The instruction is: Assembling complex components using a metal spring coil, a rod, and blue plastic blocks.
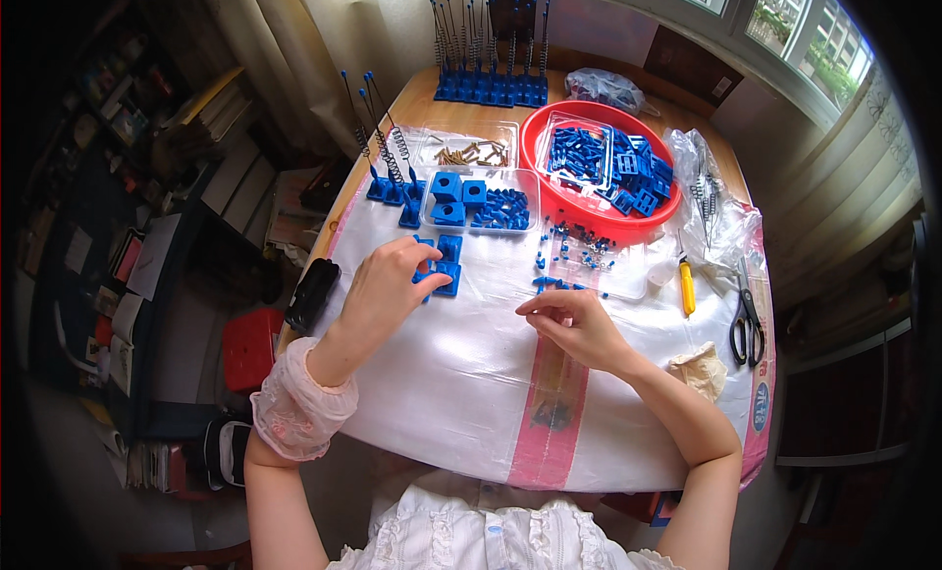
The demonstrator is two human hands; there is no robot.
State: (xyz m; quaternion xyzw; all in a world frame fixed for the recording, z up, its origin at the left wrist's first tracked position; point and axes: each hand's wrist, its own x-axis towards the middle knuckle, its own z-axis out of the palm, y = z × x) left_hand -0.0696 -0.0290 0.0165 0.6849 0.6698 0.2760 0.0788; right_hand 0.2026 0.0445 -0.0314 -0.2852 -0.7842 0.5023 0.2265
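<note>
A blue block [444, 266] lies on the white-covered surface [461, 374], just under the left hand [385, 285]; the fingers [424, 276] curl over its near-left edge and touch it, with most of the block showing past the fingertips toward the trays. The left forearm comes up from the lower left, a pink ruffled cuff [299, 401] at the wrist, and the hand is bent forward with its back facing up. The right hand [574, 325] hovers near the middle of the surface, well apart from the block, its fingers drawn narrow with thumb and forefinger pinched together; whether a small part sits between them I cannot tell. Just beyond those fingertips small blue pieces [561, 284] lie scattered on the cover. The right forearm runs in from the lower right, bare, elbow out to the side. Farther back stand a clear tray [479, 202] with more blue blocks and a red basin [601, 168] full of blue parts. A yellow-handled knife [687, 290] and scissors [748, 325] lie to the right.
</note>
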